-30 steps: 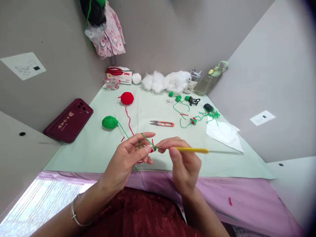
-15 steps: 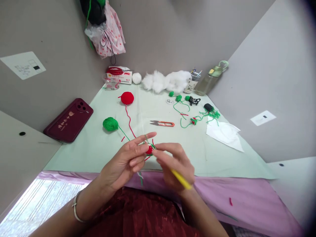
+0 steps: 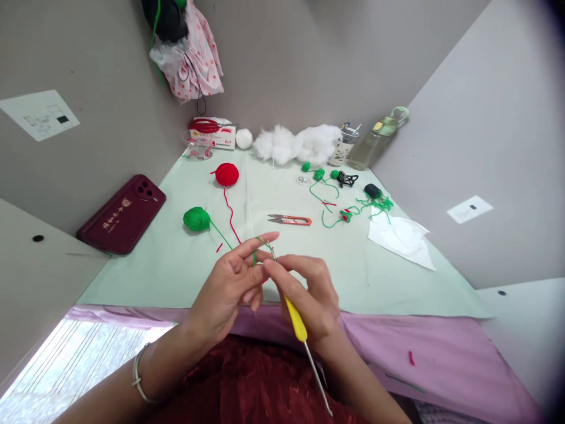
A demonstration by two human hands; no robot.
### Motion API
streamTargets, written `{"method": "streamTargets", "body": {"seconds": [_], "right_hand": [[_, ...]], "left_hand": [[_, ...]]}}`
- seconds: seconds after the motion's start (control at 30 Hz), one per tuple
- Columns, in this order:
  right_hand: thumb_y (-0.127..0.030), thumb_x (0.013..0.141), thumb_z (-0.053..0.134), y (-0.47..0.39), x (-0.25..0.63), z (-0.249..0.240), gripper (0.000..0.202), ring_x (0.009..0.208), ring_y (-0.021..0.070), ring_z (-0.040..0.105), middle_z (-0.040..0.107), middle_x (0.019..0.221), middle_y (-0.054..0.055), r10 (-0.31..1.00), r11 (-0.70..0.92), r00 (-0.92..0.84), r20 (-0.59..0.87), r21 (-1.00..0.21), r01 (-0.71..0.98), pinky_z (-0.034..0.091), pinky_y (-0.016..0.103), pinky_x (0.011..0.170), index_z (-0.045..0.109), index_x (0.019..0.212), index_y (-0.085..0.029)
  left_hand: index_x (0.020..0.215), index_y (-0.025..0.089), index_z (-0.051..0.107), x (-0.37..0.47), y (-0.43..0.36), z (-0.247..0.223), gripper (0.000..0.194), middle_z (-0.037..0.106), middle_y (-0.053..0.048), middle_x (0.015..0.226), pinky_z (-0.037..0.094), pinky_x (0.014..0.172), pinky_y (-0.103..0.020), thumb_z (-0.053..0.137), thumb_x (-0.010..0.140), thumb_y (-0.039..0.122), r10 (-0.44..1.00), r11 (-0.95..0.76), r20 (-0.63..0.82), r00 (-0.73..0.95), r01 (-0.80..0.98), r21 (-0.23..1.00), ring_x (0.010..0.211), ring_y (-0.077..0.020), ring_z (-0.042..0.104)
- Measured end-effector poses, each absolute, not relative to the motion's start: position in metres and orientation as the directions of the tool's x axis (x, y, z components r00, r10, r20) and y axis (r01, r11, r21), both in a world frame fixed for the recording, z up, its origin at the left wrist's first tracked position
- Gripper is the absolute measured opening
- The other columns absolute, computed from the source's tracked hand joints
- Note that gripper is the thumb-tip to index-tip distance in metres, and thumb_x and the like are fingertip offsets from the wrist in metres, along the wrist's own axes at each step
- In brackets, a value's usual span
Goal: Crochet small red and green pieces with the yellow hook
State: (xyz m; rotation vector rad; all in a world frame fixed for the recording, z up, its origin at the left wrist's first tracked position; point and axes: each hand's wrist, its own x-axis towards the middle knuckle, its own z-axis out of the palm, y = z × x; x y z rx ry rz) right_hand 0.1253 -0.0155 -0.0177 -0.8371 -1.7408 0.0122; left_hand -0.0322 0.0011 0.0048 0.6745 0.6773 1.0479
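My left hand (image 3: 223, 285) pinches a small crochet piece at the front of the table, mostly hidden now behind the fingers. Green yarn (image 3: 267, 242) loops over its raised index finger and runs back to a green yarn ball (image 3: 196, 219). My right hand (image 3: 313, 291) is closed round a crochet hook (image 3: 296, 321) with a yellow handle; its other metal end points down toward my lap. The fingertips of both hands meet at the piece. Behind it, a red yarn ball (image 3: 226, 175) trails a strand toward my left hand.
Orange-handled thread snips (image 3: 291, 220) lie beyond my hands. Small green crocheted pieces (image 3: 319, 175) sit at the right. White stuffing (image 3: 286, 145), a cup of pens (image 3: 344, 147) and a bottle (image 3: 375, 144) line the back. A maroon phone (image 3: 123, 215) leans at the left.
My right hand has turned, so the hook's handle and lower metal end now show. The crochet piece, red and visible before, is now mostly covered by the fingers.
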Motion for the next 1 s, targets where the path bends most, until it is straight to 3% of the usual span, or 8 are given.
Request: {"method": "streamTargets", "body": {"seconds": [0.03, 0.1, 0.2, 0.37, 0.57, 0.73, 0.9, 1.0], "right_hand": [[-0.007, 0.097, 0.065, -0.015, 0.126, -0.017, 0.031, 0.094, 0.0205, 0.073, 0.076, 0.104, 0.007, 0.546, 0.74, -0.087, 0.833, -0.431, 0.516, 0.062, 0.033, 0.076, 0.078, 0.116, -0.027], [-0.01, 0.099, 0.062, -0.013, 0.128, -0.014, 0.027, 0.086, 0.0186, 0.071, 0.075, 0.097, 0.005, 0.641, 0.701, 0.031, 0.767, -0.602, 0.382, 0.06, 0.033, 0.072, 0.079, 0.112, -0.028], [-0.018, 0.103, 0.061, -0.009, 0.127, -0.01, 0.02, 0.074, 0.0161, 0.066, 0.072, 0.087, 0.002, 0.77, 0.62, 0.136, 0.624, -0.781, 0.071, 0.057, 0.033, 0.067, 0.079, 0.103, -0.027], [-0.021, 0.101, 0.065, -0.004, 0.125, -0.011, 0.017, 0.087, 0.0174, 0.07, 0.077, 0.096, 0.003, 0.826, 0.564, 0.048, 0.562, -0.826, -0.023, 0.057, 0.033, 0.075, 0.081, 0.103, -0.027], [-0.031, 0.105, 0.06, -0.002, 0.131, -0.018, 0.019, 0.071, 0.015, 0.068, 0.075, 0.09, 0.003, 0.891, 0.454, 0.061, 0.45, -0.872, -0.185, 0.059, 0.031, 0.066, 0.077, 0.099, -0.023], [-0.024, 0.107, 0.054, -0.01, 0.131, -0.012, 0.02, 0.075, 0.0156, 0.069, 0.075, 0.093, 0.004, 0.827, 0.559, 0.069, 0.558, -0.829, 0.015, 0.06, 0.033, 0.07, 0.075, 0.104, -0.023], [-0.015, 0.106, 0.05, -0.018, 0.128, -0.008, 0.024, 0.091, 0.0208, 0.076, 0.078, 0.095, 0.006, 0.593, 0.767, -0.075, 0.802, -0.534, 0.356, 0.062, 0.036, 0.075, 0.071, 0.115, -0.024], [-0.015, 0.106, 0.048, -0.018, 0.127, -0.008, 0.024, 0.091, 0.0212, 0.077, 0.079, 0.093, 0.006, 0.56, 0.779, -0.082, 0.824, -0.491, 0.39, 0.062, 0.036, 0.075, 0.07, 0.114, -0.023]], "left_hand": [[0.123, 0.02, 0.08, -0.034, 0.003, 0.004, 0.043, 0.051, 0.008, 0.064, 0.039, 0.041, -0.011, 0.09, 0.081, 0.023, 0.902, 0.397, -0.202, 0.382, -0.549, 0.736, 0.044, -0.0002, 0.029], [0.118, 0.016, 0.082, -0.037, 0.007, 0.004, 0.037, 0.041, 0.01, 0.059, 0.037, 0.042, -0.01, 0.088, 0.082, 0.021, 0.879, 0.453, -0.237, 0.413, -0.573, 0.683, 0.045, -0.0006, 0.024], [0.113, 0.019, 0.084, -0.038, 0.008, 0.005, 0.032, 0.05, 0.007, 0.066, 0.04, 0.045, -0.011, 0.088, 0.081, 0.016, 0.914, 0.388, -0.212, 0.345, -0.597, 0.702, 0.047, -0.0003, 0.032], [0.114, 0.024, 0.084, -0.034, 0.002, 0.007, 0.033, 0.063, 0.004, 0.075, 0.051, 0.054, -0.017, 0.089, 0.081, 0.021, 0.94, 0.287, -0.134, 0.313, -0.516, 0.807, 0.056, -0.0051, 0.051], [0.116, 0.026, 0.084, -0.036, 0.001, 0.006, 0.031, 0.068, 0.002, 0.083, 0.054, 0.066, -0.02, 0.086, 0.085, 0.025, 0.946, 0.266, -0.14, 0.291, -0.453, 0.851, 0.063, -0.0067, 0.061], [0.117, 0.029, 0.083, -0.038, 0.0, 0.005, 0.032, 0.067, 0.003, 0.087, 0.054, 0.067, -0.021, 0.087, 0.085, 0.028, 0.959, 0.228, -0.136, 0.25, -0.387, 0.893, 0.065, -0.0074, 0.064], [0.118, 0.031, 0.082, -0.039, -0.001, 0.003, 0.034, 0.064, 0.004, 0.084, 0.055, 0.067, -0.022, 0.088, 0.084, 0.029, 0.971, 0.171, -0.095, 0.218, -0.363, 0.916, 0.064, -0.0081, 0.065], [0.12, 0.03, 0.081, -0.04, 0.001, 0.001, 0.036, 0.064, 0.005, 0.082, 0.055, 0.065, -0.022, 0.088, 0.084, 0.028, 0.972, 0.164, -0.085, 0.22, -0.374, 0.913, 0.063, -0.0084, 0.064]]}}
